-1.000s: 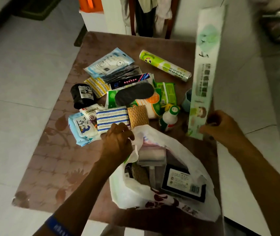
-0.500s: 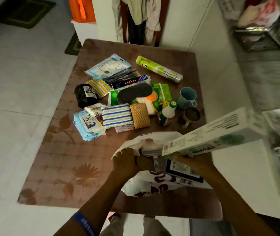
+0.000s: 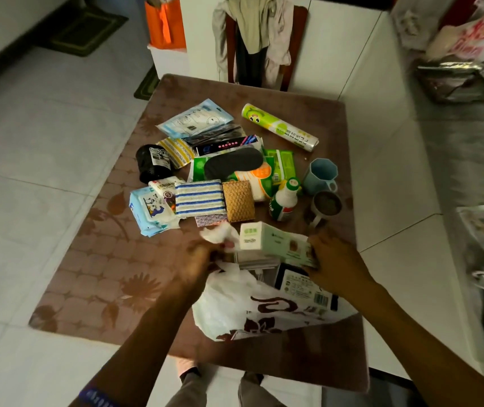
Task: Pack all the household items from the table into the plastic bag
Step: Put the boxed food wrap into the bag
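A white plastic bag with dark red print lies open at the table's near edge. My left hand, blurred, grips its rim on the left. My right hand holds a long white and green box, which lies across the bag's mouth with its square end pointing away from me. Inside the bag I see a dark packet with a barcode label. Several household items lie on the table beyond: a striped cloth, a tan sponge, a small bottle, two cups.
The brown table has bare patterned surface on its left half. A green roll lies at the back, a black can at the left. A chair hung with clothes stands behind the table. Clutter sits at the right.
The long box swung down from upright to lie across the bag's mouth, its far end coming in from the right. My left hand stayed at the bag's rim.
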